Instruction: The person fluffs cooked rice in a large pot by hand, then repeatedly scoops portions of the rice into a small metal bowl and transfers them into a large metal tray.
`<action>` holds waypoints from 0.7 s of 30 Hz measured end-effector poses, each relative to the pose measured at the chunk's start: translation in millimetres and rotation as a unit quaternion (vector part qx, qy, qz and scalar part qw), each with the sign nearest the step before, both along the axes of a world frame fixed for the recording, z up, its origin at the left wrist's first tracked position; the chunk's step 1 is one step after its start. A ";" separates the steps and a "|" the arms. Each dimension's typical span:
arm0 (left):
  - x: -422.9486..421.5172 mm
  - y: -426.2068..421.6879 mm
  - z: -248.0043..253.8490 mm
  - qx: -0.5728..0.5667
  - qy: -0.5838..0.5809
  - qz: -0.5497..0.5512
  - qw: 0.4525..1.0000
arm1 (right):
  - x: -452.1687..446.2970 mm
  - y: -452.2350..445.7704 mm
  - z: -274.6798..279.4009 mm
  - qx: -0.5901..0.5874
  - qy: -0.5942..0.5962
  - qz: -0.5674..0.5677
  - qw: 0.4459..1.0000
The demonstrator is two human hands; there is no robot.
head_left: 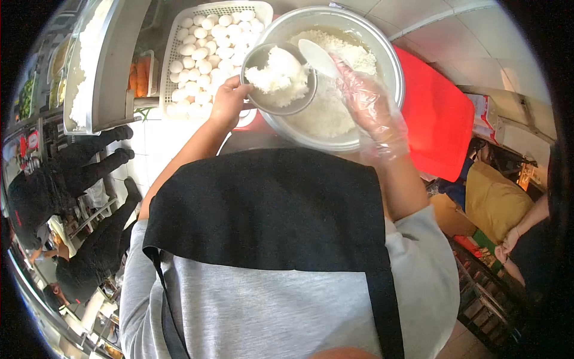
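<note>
My left hand (228,102) is closed on the near left side of a small metal bowl (262,58), apparently by a short handle. White rice (280,75) lies heaped in this bowl, which is tilted over the left part of a large metal pot (391,63). In a clear plastic glove, my right hand (366,102) grips a white rice paddle (318,57). The paddle's blade is beside the far right rim of the bowl; whether they touch, I cannot tell. More rice (323,113) covers much of the pot's inside.
Left of the pot stands a white plastic basket (167,78) full of white eggs. A metal-sided counter (110,72) is farther left, with carrots (142,75) beside it. A red board-like panel (433,119) adjoins the pot on the right. Other people (499,200) are at both sides.
</note>
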State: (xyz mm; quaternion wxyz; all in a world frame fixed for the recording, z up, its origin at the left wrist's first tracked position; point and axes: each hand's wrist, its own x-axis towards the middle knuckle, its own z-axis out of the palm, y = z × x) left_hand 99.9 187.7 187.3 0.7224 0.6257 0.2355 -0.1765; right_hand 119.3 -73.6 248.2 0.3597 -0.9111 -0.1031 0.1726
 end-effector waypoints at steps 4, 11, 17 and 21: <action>-8.2 -6.0 8.8 0.017 -0.007 0.003 1.000 | -22.1 30.0 -47.4 0.042 0.015 0.040 0.998; -33.2 44.7 13.2 0.029 0.011 0.054 0.998 | 43.0 -5.8 -31.7 -0.173 -0.153 0.125 0.965; -77.4 84.5 24.0 0.057 0.040 0.135 0.988 | 169.6 -22.6 -119.0 -0.428 -0.132 0.128 0.885; -102.4 104.4 36.9 0.043 0.050 0.201 0.977 | 216.6 -2.3 -170.5 -0.456 -0.147 0.143 0.866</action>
